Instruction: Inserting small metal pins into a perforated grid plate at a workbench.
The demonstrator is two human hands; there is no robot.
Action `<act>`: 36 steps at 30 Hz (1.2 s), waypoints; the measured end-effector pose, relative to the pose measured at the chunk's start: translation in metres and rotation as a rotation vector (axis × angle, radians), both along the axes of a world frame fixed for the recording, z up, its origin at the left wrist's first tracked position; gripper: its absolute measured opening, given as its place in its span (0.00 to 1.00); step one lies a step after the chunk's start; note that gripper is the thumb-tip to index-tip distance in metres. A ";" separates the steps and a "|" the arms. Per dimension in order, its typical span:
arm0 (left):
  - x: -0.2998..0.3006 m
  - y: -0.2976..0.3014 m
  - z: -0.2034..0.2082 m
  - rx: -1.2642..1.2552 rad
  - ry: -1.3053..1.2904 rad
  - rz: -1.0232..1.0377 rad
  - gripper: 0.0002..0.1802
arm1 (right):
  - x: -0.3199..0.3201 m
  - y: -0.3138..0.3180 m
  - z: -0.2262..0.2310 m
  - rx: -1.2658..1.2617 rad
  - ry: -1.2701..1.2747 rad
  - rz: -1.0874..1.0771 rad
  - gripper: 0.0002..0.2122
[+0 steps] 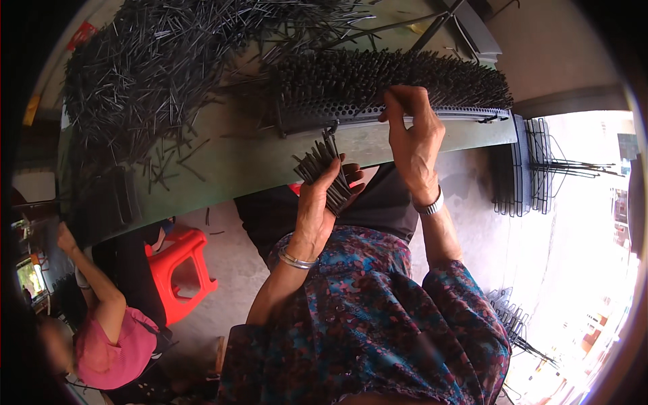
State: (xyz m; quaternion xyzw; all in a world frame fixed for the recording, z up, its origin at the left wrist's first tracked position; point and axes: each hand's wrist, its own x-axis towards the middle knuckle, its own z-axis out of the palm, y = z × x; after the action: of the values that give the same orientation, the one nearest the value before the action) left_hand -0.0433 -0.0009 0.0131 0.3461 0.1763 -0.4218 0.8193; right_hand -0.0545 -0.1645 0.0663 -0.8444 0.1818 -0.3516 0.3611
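Note:
My left hand (314, 206) is closed around a bundle of short, thin black sticks (312, 164), held just off the table's near edge. My right hand (417, 138) has thumb and fingers pinched together at the front of a long perforated rack (317, 120). Whatever is between those fingertips is too small or hidden to make out. Black sticks (378, 71) stand upright and close together across the rack, which lies along the table.
A big heap of loose black sticks (162, 61) covers the left of the green table (229, 158). Wire racks (523, 165) stand at the right. A red plastic stool (179, 270) is at lower left, near another person in pink (118, 347).

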 end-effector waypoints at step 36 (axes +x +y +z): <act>0.005 0.011 0.008 0.065 -0.207 -0.122 0.13 | -0.012 0.010 -0.005 0.655 0.500 0.566 0.08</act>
State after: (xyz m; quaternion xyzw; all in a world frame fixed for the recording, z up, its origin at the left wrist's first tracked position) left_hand -0.0380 0.0103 0.0207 0.4242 0.0831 -0.4270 0.7943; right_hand -0.0660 -0.1546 0.0609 -0.7612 0.1273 0.0491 0.6339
